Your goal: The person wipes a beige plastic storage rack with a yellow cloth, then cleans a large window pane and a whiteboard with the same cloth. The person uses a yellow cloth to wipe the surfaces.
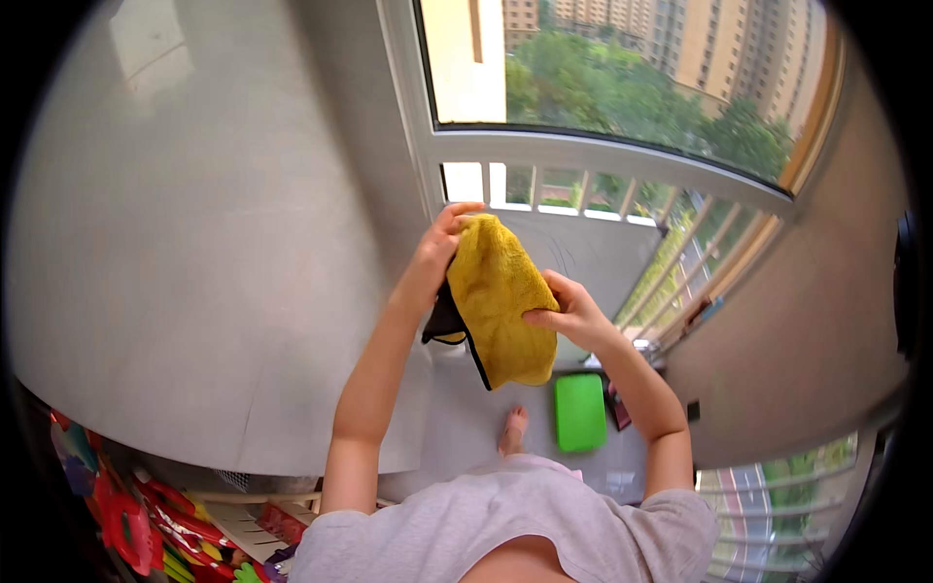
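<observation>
A yellow plush cleaning cloth (503,306) with a dark edging and a dark grey reverse side hangs between my two hands, in front of the window. My left hand (437,255) grips its upper left corner. My right hand (576,310) pinches the right edge, thumb on the yellow face and fingers behind it. Part of the cloth folds back at the lower left, where the grey side shows. Beyond the cloth is a window (619,80) in a white frame, with a railing (583,193) below the frame's crossbar.
Below stands a bright green plastic box or stool (580,413) on the grey floor (466,408), near my bare foot (514,426). Colourful plastic toys (138,517) are heaped at the lower left. A grey wall (182,255) rises on the left, another wall (794,321) on the right.
</observation>
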Available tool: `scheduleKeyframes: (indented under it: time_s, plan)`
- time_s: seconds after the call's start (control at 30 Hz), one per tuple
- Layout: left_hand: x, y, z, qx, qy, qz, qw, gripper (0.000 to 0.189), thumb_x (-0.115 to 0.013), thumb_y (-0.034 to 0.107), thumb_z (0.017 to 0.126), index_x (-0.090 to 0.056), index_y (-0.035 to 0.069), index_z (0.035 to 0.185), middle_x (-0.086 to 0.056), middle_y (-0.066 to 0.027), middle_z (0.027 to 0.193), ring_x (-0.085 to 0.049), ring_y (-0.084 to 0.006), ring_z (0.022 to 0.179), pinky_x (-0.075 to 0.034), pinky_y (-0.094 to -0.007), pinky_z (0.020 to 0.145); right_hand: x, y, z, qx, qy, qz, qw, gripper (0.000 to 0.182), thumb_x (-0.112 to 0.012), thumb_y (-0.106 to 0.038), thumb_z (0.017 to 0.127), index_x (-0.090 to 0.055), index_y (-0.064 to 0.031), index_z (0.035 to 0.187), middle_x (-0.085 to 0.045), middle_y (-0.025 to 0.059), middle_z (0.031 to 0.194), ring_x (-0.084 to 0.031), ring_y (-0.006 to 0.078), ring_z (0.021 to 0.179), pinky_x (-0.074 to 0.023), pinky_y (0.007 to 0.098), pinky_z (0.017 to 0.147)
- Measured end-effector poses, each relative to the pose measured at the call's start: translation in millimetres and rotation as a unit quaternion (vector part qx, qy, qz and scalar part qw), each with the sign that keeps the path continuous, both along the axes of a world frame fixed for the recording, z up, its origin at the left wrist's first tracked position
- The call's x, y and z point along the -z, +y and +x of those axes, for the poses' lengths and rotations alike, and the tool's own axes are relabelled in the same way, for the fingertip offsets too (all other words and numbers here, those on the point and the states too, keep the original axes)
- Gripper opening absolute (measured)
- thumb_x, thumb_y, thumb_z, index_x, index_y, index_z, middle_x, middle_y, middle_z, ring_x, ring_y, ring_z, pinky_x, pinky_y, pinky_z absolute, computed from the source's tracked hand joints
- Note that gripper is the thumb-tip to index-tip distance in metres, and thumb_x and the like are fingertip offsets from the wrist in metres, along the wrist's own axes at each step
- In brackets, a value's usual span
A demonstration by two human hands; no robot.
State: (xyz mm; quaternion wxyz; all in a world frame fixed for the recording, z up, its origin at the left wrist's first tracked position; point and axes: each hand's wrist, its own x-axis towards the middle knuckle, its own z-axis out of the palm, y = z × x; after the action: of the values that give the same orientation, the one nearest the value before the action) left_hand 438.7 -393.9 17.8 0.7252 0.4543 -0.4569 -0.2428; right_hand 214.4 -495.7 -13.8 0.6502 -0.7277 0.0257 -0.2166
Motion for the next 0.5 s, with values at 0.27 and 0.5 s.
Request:
scheduleKeyframes:
  time_s: [0.27, 0.5]
  plan:
    - [45.8, -53.2, -0.5, 0.061, 0.131, 0.234, 0.961, 0.036, -0.046, 0.03, 0.107, -0.063, 0.002, 0.123, -0.068, -0.0029, 0.114, -0.064, -0.0122, 0.104, -0.05, -0.0292, 0.096, -39.9, -104.8, 60.6, -0.022, 0.006, -0.068, 0.997, 0.036, -0.062, -0.019, 0.102, -0.048, -0.0064, 0.133, -0.056, 0.0042, 0.117, -0.053, 0.0128, 0.105, -0.0457, 0.0299, 0.092]
    - [-23.3, -95.2, 27.6, -0.054, -0.03, 0.141, 0.988, 0.018, -0.057, 0.017, 0.104, -0.063, 0.005, 0.115, -0.067, 0.0005, 0.105, -0.062, -0.0063, 0.094, -0.051, -0.0232, 0.084, -33.3, -169.3, 47.1, 0.006, -0.057, -0.116, 0.992, 0.051, -0.068, -0.01, 0.096, -0.047, -0.0048, 0.142, -0.06, 0.0084, 0.119, -0.056, 0.018, 0.107, -0.0446, 0.0306, 0.095]
